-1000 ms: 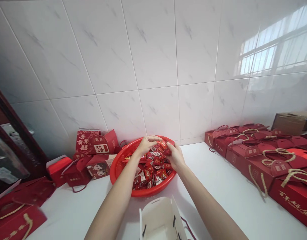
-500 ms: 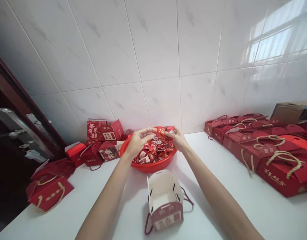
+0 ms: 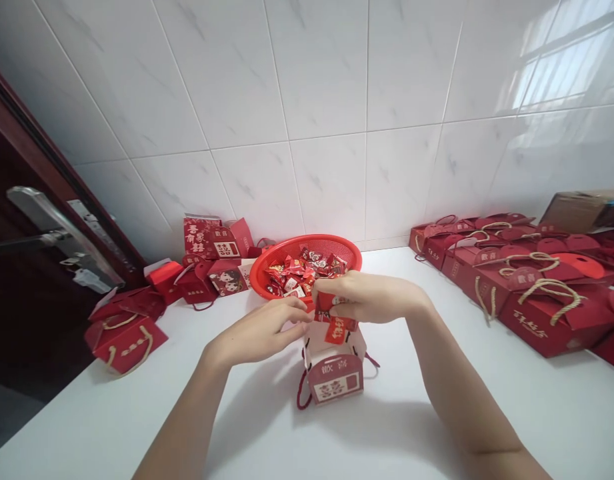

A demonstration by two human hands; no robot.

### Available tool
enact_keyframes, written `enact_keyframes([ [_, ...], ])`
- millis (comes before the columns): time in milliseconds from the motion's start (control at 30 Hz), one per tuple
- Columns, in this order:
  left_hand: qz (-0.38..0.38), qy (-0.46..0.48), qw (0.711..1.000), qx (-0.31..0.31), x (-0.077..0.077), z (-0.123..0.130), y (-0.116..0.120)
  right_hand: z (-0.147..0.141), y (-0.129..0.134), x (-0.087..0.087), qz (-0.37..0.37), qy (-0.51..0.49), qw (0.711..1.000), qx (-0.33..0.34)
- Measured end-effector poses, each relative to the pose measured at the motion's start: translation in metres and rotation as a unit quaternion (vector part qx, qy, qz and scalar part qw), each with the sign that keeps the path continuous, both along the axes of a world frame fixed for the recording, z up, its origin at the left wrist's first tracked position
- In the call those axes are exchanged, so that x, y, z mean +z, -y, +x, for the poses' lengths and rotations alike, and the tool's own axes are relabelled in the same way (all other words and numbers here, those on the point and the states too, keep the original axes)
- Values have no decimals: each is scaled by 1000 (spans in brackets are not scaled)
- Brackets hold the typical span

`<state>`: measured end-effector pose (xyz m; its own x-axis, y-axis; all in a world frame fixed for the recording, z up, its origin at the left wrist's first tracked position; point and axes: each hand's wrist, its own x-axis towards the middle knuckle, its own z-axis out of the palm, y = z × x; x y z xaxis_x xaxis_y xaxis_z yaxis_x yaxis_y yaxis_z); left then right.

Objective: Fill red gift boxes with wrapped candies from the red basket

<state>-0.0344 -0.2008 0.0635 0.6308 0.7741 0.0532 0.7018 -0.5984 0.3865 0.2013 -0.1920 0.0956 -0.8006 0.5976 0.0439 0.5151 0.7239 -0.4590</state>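
Observation:
A small open gift box (image 3: pixel 337 385) with a dark red front and pale inside stands upright on the white table, a dark red cord handle at each side. Over its opening, my right hand (image 3: pixel 369 297) is closed on red candy packets (image 3: pixel 335 329), fingers pointing down and left. My left hand (image 3: pixel 267 330) is beside the box's left rim, fingers stretched out with nothing seen in them; whether its fingertips touch the box I cannot tell. Just behind is a red plastic basket (image 3: pixel 307 241) of wrapped candies (image 3: pixel 294 267), partly hidden by my right hand.
Several red gift boxes (image 3: pixel 507 287) with rope handles stand in rows on the right, a brown carton (image 3: pixel 571 212) behind them. More red boxes (image 3: pixel 197 277) stand at the left by a dark door with a metal handle (image 3: pixel 61 230). A tiled wall (image 3: pixel 327 180) closes off the back.
Both hands have come back from the basket toward me. My right hand has brought red candy packets over the open box, and my left hand has come to its left side.

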Motion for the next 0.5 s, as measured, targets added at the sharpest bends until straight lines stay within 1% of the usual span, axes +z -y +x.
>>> enact_keyframes([
  [100, -49, -5, 999, -10, 1, -1, -1, -6, 1, -3, 18, 19, 1000, -7],
  [233, -65, 4, 997, -30, 4, 0, 1, -9, 5, -1, 22, 7, 1000, 3],
  [333, -65, 1, 997, -41, 4, 1, 0, -11, 7, -1, 7, 4, 1000, 20],
  [500, -45, -18, 999, -21, 2, -1, -2, -13, 6, -2, 7, -25, 999, 30],
])
